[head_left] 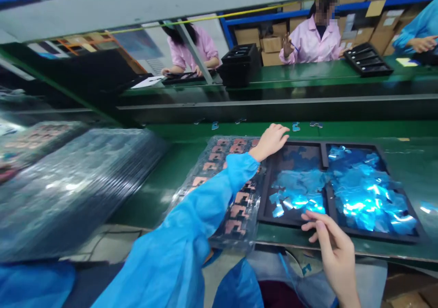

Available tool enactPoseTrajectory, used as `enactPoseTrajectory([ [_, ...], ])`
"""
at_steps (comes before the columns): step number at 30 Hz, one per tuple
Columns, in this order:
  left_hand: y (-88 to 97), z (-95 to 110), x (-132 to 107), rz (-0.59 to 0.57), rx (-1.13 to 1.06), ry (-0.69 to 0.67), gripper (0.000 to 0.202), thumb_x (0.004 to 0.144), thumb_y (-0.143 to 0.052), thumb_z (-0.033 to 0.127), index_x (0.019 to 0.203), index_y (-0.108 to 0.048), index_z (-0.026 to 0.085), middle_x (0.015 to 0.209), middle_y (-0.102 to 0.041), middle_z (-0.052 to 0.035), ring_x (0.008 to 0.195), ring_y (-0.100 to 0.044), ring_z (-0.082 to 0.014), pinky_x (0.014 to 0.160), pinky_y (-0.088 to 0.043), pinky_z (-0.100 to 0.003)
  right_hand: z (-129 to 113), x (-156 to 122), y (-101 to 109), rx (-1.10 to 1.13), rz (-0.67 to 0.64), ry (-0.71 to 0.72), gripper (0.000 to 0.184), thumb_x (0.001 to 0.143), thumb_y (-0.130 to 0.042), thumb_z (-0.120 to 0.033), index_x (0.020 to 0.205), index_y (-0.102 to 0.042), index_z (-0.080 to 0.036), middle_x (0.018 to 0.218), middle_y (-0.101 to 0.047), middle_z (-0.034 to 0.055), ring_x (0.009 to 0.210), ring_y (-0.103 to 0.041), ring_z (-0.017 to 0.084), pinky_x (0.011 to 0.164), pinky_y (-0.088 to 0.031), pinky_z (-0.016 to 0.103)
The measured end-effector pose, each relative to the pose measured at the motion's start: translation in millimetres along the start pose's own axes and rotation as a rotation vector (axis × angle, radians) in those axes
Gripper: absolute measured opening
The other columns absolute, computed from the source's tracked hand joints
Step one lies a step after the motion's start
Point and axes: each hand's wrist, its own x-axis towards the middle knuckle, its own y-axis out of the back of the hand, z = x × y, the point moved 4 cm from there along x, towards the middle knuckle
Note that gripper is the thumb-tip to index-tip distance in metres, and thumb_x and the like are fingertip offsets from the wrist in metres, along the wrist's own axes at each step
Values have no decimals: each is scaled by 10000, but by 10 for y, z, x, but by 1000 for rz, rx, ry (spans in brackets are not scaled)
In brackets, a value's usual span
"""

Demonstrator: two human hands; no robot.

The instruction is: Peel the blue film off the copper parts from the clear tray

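My left hand [272,141], in a blue sleeve, reaches over the far edge where a clear plastic tray meets a black divided tray. Its fingers are stretched out, with nothing visible in them. The plastic tray [214,196] holds rows of small copper-coloured cut-out parts [234,227]. Pieces of blue film [301,180] lie in the left compartment of the black tray [265,207], and a thicker heap of blue film [369,194] fills its right one. Close to the tray's near edge hovers my right hand [333,248], fingers loosely bent and apart, holding nothing I can see.
Stacked clear plastic trays [82,180] stand on the left of the green bench [147,203]. Several small parts [296,126] lie along its back strip. Across a raised divider, people in pink [311,41] and blue sit near black trays [367,59]. A grey beam [171,2] crosses overhead.
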Motion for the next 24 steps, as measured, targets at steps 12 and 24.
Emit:
enactPoseTrajectory([
  [12,-750,1020,1576,-102,-147,31,414,1045,-715,390,1397,-656,182,1406,-670,-133,1189,-703,-285,994,-626,-505,96,-13,196,19,177,-86,355,1045,-641,-519,1062,-876,-254,960,-841,110,757,-792,234,552,-638,276],
  [24,235,1241,-478,-160,-825,106,98,1008,-676,270,998,-673,172,904,-813,-11,751,-786,-148,616,-631,-218,-113,316,227,-10,230,57,468,1030,-701,-412,1465,-659,-245,1286,-761,145,873,-791,217,627,-662,308],
])
